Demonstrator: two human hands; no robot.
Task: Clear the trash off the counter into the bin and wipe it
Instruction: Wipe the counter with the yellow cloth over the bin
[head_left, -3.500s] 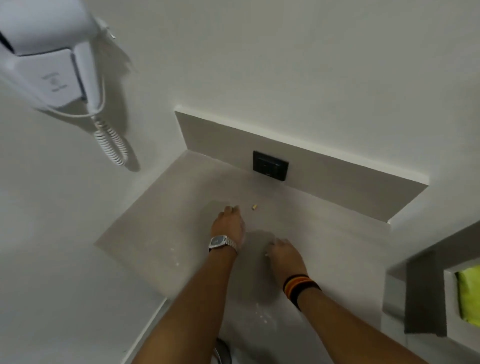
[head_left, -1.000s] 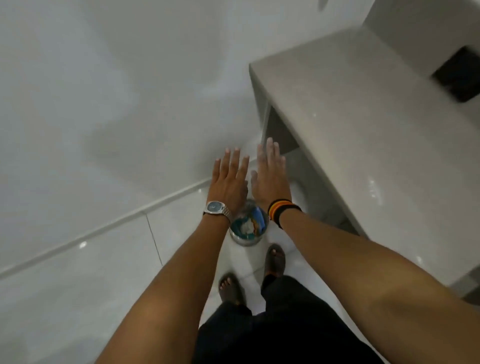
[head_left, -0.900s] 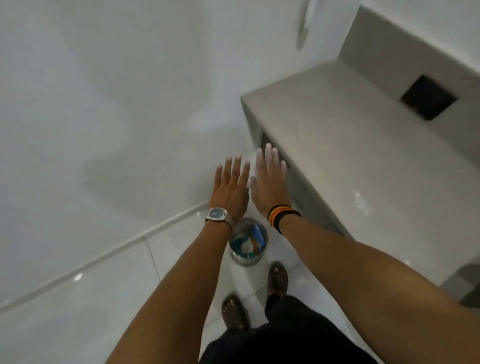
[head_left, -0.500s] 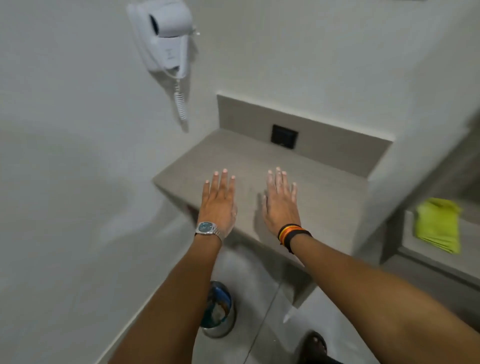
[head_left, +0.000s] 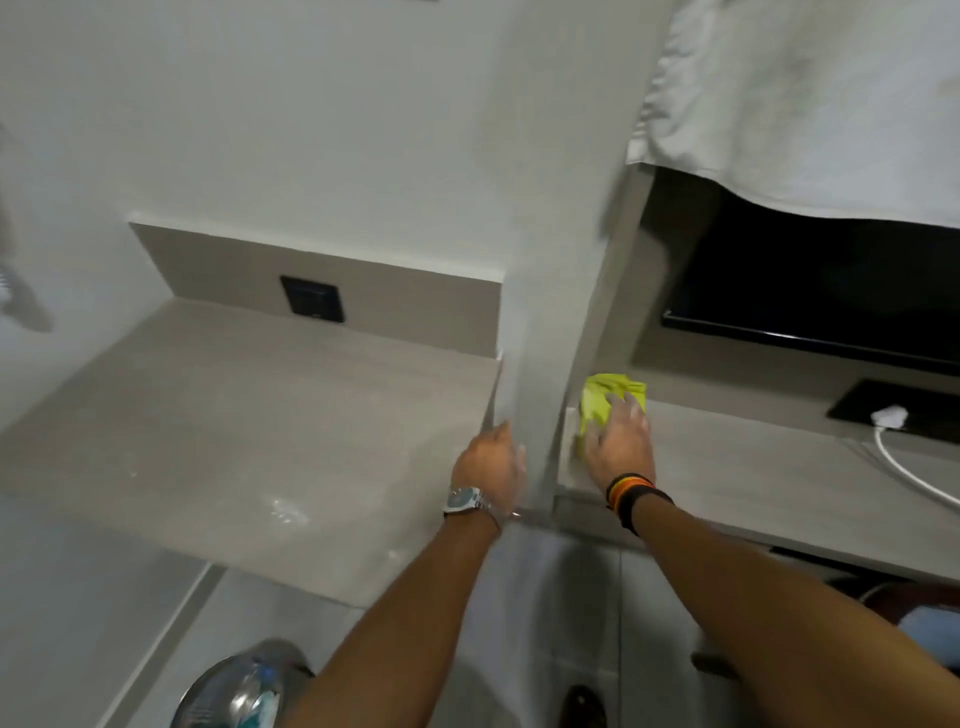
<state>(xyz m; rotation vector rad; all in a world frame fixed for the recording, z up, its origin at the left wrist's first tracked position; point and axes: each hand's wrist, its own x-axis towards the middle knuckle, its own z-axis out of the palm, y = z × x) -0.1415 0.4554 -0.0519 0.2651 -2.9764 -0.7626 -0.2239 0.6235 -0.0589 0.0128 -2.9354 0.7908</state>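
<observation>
While right hand (head_left: 618, 444) lies fingers-spread on yellow-green cloth (head_left: 605, 397), left end of side shelf (head_left: 753, 467) | left hand (head_left: 488, 465) loosely open, empty, right edge of counter (head_left: 234, 415) | cloth soft, light: bunch its middle.

Pale bathroom corner
White walls (head_left: 311, 104), grey tiled floor (head_left: 571, 597), black socket plate (head_left: 311, 299) far left, white towel (head_left: 805, 93) hanging right.

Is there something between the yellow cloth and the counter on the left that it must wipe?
Yes. A wall partition stands between the yellow cloth under the right hand and the counter.
</observation>
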